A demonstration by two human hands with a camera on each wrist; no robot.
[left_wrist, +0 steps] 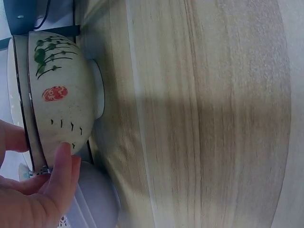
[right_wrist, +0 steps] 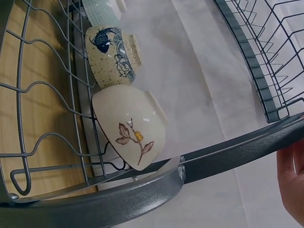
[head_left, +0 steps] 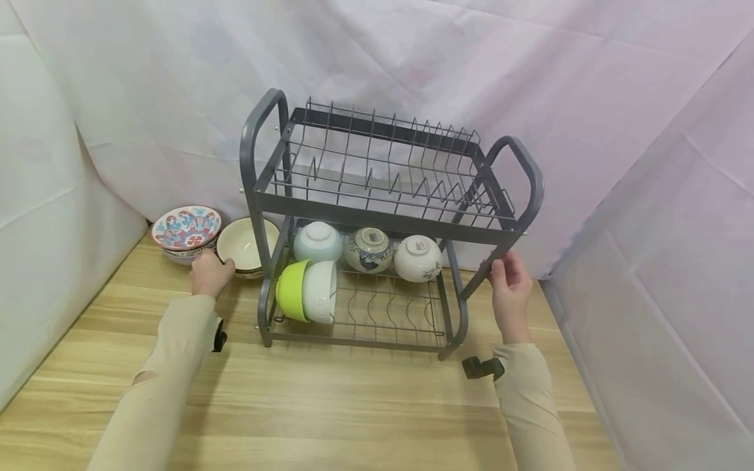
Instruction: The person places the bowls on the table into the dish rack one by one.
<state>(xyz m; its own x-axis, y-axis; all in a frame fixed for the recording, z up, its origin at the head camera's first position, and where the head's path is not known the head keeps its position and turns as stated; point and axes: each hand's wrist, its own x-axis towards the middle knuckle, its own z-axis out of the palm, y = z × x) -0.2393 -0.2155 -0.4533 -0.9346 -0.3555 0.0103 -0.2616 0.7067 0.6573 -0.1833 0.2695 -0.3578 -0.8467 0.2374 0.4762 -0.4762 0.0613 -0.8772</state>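
Left hand is gripping the rim of the cream bowl sitting on the table just left of the rack, while right hand is clasping the rack's right leg.

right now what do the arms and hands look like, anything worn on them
Both arms wear long beige sleeves that reach the wrists. The left sleeve has a small tear near the forearm. The left hand and right hand are bare, with no gloves. A small black device is strapped at each wrist: the left wrist device and the right wrist device.
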